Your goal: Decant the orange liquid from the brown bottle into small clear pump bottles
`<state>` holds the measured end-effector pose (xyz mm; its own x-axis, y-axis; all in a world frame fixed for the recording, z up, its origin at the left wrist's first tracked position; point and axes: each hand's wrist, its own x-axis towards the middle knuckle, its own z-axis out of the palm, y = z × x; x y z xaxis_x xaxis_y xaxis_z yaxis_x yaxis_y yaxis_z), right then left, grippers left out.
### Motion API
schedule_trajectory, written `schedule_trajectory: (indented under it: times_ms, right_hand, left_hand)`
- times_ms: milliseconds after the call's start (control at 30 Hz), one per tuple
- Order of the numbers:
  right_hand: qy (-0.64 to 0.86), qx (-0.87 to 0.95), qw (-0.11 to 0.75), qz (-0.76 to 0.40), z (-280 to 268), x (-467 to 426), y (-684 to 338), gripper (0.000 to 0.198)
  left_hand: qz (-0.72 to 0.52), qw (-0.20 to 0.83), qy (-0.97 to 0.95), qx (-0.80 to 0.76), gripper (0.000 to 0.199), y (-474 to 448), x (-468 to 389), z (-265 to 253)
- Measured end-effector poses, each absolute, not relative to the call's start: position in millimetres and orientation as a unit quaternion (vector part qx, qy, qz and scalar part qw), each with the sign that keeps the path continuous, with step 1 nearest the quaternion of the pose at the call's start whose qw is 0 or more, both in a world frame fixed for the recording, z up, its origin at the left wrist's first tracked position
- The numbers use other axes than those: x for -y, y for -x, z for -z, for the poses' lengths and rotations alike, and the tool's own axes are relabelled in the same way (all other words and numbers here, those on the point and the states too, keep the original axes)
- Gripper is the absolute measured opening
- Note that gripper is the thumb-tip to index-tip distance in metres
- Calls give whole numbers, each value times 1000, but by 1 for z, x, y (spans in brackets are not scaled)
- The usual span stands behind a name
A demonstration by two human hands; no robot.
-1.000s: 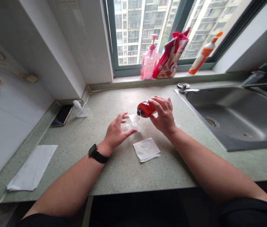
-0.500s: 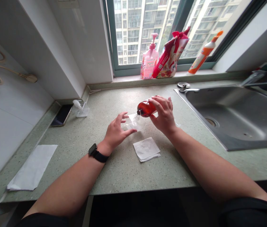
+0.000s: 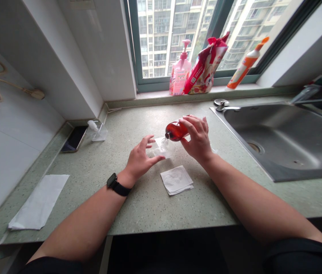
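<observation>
In my right hand [image 3: 198, 133] is a bottle of red liquid [image 3: 177, 130], tipped with its dark neck pointing left and down. The neck is right above a small clear plastic container [image 3: 165, 149] on the counter. My left hand [image 3: 142, 156] curves round the left side of this container, thumb in front and fingers behind, with a black watch [image 3: 118, 185] on the wrist. Its exact contact with the see-through wall is hard to make out. A folded white paper towel [image 3: 177, 180] lies just in front of the container.
A steel sink [image 3: 286, 140] is set into the speckled counter [image 3: 138, 213] at right. To the left are a phone [image 3: 74, 139], a clear pump bottle [image 3: 98, 132] and another paper towel [image 3: 39, 201]. Along the windowsill stand a pink pump bottle [image 3: 180, 74], a red bag [image 3: 206, 68] and an orange-white bottle [image 3: 245, 66].
</observation>
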<state>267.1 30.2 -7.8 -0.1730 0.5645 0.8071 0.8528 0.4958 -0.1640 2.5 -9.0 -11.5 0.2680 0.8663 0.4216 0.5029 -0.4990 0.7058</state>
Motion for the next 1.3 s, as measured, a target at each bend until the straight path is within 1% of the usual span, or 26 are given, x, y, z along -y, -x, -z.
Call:
schedule_trajectory:
  times_ms: [300, 733, 1167, 1300]
  right_hand:
    - [476, 751, 430, 156, 7, -30, -268, 73]
    - [467, 751, 433, 176, 6, -30, -267, 69]
    - [476, 755, 419, 166, 7, -30, -269, 73]
    - [469, 754, 427, 169, 7, -30, -269, 73]
  left_hand:
    - [-406, 225, -767, -444, 91, -2, 10, 10]
    - [-403, 223, -768, -445, 91, -3, 10, 10]
    - [-401, 226, -769, -443, 90, -3, 10, 10]
    - [-400, 226, -770, -443, 89, -2, 11, 9]
